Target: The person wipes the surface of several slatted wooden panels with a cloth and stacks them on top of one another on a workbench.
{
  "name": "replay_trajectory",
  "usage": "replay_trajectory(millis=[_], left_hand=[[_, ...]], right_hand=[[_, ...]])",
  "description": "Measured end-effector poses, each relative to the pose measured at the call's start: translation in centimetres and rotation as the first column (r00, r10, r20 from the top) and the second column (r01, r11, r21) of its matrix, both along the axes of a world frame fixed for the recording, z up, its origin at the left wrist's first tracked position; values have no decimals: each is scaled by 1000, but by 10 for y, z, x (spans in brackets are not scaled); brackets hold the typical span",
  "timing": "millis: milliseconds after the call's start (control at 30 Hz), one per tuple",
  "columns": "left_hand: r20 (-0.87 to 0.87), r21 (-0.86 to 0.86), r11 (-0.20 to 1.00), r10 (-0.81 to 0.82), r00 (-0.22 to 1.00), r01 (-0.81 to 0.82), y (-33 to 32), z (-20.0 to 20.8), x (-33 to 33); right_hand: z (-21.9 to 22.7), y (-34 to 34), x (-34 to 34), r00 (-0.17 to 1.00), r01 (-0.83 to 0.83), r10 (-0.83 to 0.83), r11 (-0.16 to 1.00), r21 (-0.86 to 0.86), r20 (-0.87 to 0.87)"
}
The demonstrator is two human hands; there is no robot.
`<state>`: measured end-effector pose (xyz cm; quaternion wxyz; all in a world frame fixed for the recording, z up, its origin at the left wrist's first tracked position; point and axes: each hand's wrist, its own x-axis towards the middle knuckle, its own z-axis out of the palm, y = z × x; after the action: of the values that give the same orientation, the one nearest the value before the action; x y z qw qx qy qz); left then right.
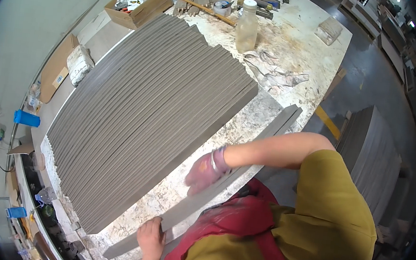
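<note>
A long grey strip (178, 212) lies slantwise along the near edge of the worktable, with a second strip seemingly beside it at the far right end. My bare left hand (152, 234) grips the strip near its lower left end, fingers bent over the edge. Farther along, my right hand (204, 174), in a purple-pink glove, is over or against the strip's far edge. Motion blurs its fingers, and I cannot see whether anything is in them. Just beyond both hands, many matching grey strips (152, 123) lie side by side in a broad row.
On the stained white worktable (324, 56) stand a capped plastic bottle (247, 29) and, behind it, several tools. A crumpled cloth (283, 79) lies near the row's right end. At the far left is a cardboard box (138, 11) of odds and ends. Stacked panels (369, 153) stand at the right.
</note>
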<state>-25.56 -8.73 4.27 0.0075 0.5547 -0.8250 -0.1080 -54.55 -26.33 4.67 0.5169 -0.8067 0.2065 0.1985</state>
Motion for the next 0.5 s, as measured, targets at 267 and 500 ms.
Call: replay_trajectory(millis=[267,500], left_hand=[[208,-454,887,20,978,78,-16,30,-8],[228,-416,902,223,948,-112,-9,-5,11]], right_hand=[[-33,-15,-20,987,96,-148,856,507,65],[18,-3,14,987,84,-8,874,-479,159]])
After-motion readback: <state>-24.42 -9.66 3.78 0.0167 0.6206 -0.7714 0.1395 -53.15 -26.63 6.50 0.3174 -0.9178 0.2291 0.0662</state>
